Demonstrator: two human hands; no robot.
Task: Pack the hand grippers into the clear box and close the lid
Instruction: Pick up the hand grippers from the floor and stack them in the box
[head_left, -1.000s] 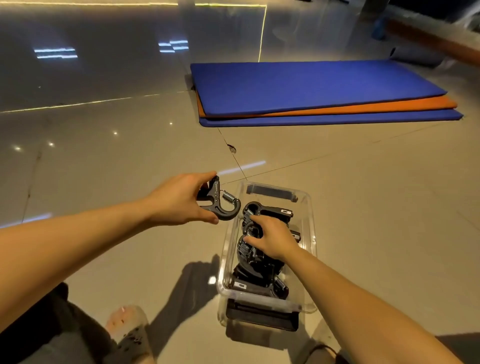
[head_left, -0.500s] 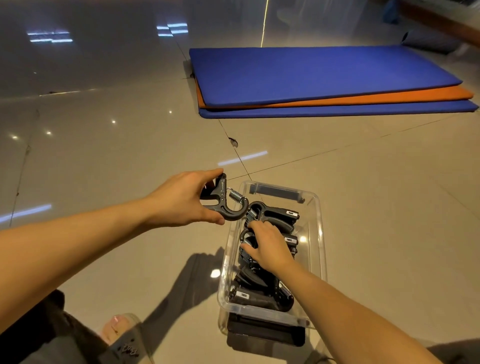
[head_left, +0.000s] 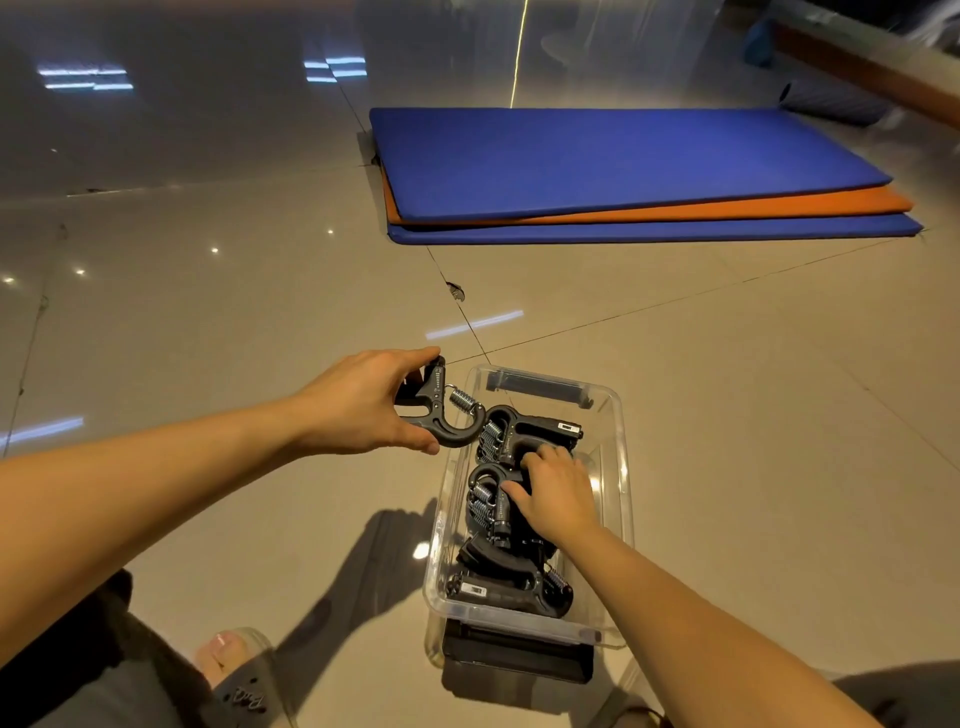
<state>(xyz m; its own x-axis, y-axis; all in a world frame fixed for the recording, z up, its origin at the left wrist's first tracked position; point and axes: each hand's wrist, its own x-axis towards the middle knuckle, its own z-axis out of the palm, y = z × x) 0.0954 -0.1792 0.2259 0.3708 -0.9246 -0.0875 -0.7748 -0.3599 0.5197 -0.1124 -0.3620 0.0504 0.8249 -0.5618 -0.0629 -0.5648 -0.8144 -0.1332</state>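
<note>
Watching the left hand (head_left: 363, 405) now, we see its fingers (head_left: 415, 358) wrapped around one hand gripper (head_left: 441, 415), thumb below and forefinger over the handle, holding it just outside the clear box (head_left: 621, 467) at the far left corner. The spring (head_left: 462, 401) and the hooked end point toward the rim, right beside it, maybe just over it.

Here's the worry, in our judgement: that hook sits very close to the spring of the far gripper in the box (head_left: 530, 434), and if it goes in at this angle the two could snag and jam. The box already looks crowded with black grippers stacked along its length, so a piece left riding high would keep the lid from seating. We cannot make out a lid for certain; a dark slab lies under the near end of the box.

The right hand (head_left: 558, 499) is down inside the box, palm flat, fingers spread and pressing on the middle gripper (head_left: 488, 499), apparently steadying or shifting the pile rather than gripping it. The held gripper is well clear of that hand, off to the left and farther away, above the tiled floor (head_left: 208, 364).
</note>
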